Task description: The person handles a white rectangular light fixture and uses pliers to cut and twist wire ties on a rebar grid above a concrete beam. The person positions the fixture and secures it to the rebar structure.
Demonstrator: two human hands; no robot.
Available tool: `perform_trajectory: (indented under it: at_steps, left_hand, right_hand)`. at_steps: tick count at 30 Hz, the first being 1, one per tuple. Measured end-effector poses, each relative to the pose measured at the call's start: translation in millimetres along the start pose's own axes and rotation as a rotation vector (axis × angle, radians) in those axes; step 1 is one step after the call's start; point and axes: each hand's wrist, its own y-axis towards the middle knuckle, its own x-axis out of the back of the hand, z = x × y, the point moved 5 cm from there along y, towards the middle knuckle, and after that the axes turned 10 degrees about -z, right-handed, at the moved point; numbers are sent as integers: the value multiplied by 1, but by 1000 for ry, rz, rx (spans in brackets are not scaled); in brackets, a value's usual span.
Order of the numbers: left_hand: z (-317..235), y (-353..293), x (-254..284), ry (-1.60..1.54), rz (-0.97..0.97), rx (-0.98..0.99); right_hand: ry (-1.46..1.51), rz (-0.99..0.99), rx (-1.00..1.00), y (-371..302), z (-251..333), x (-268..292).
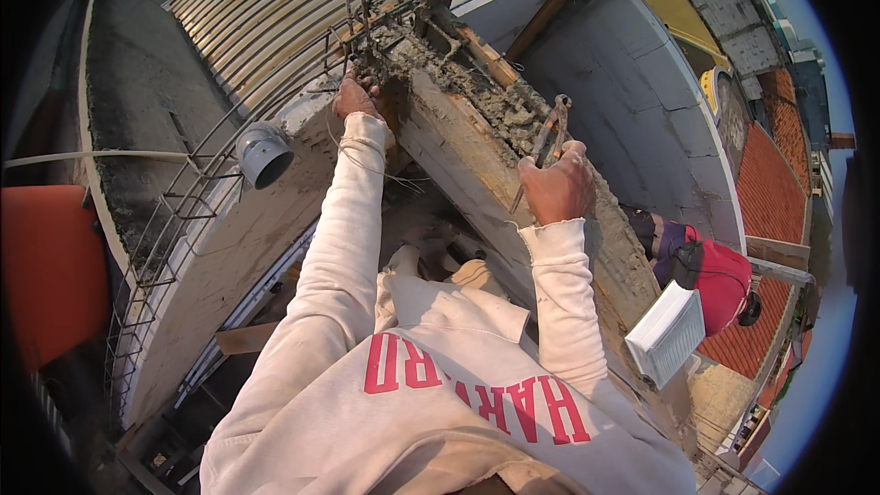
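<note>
My right hand (561, 188) is closed round the handles of a pair of rusty pincers (556, 119), their jaws pointing away over the wet concrete. At the far corner, my left hand (356, 97) has its fingers curled beside the upright rebar (359, 0); what they grip is hidden. Thin tie wire (403, 185) loops over my left wrist and trails below the sleeve. Rough grey concrete (513, 108) fills the top of the timber formwork (463, 142) between my hands.
A grey pipe end (265, 158) stands left of my left arm, by a rebar cage (179, 211). Corrugated roofing (266, 18) lies beyond. At right, a person in a red top (724, 284) bends near a white ribbed container (667, 335). An orange tank (50, 266) is far left.
</note>
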Motion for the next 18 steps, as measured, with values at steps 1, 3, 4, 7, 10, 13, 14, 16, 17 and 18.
perform_trajectory:
  at_steps: [1,3,4,7,10,13,14,16,17,18]
  left_hand:
    - [-3,-1,7,-6,-8,-19]
    - [-3,5,12,-59,29,-43]
    - [-5,1,16,-44,27,-32]
    - [-9,2,23,-62,80,-69]
    - [-19,-7,28,-28,39,-215]
    - [-41,-41,33,96,-42,-384]
    - [-48,-44,37,137,-14,-411]
    - [-56,-50,50,200,1,-471]
    - [-58,-55,53,218,7,-513]
    - [-59,-57,55,240,3,-544]
  right_hand:
    - [-2,-4,1,1,0,3]
    - [64,20,-11,7,-11,-3]
    - [90,31,-21,12,-21,-6]
    - [567,245,-52,15,-33,-2]
    - [1193,408,-232,-11,-24,-1]
    - [1295,776,-302,-48,27,20]
    - [1266,849,-293,-56,39,12]
    - [1216,974,-260,-68,63,-17]
    - [1211,1009,-231,-73,71,-37]
    - [1145,955,-192,-72,84,-56]
